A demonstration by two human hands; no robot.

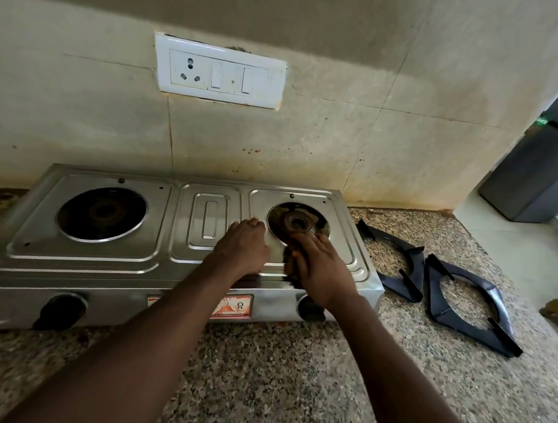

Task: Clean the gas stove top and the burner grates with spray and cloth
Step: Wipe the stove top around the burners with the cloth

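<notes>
a steel gas stove point(93, 257) sits along the back edge of the speckled stone counter point(288, 367), against the tiled wall. both burners are bare: the left burner point(101, 213) is dark and the right burner point(299, 222) shows its brass ring. the left hand point(241, 245) lies flat and relaxed on the stove top, between the centre panel and the right burner, gripping nothing. the right hand point(320, 267) presses what looks like a dark brownish cloth point(288, 264) onto the steel at the near rim of the right burner. its fingers are stretched over the cloth rather than curled round it, though the blur leaves this unsure. two black burner grates point(414, 273) lie flat on the counter off the stove's right end, the outer grate point(449, 317) nearer the counter's right edge. two black knobs point(60, 309) face front. a white switch plate point(220, 72) hangs on the wall above, and a grey fridge point(552, 154) stands beyond the right edge.
</notes>
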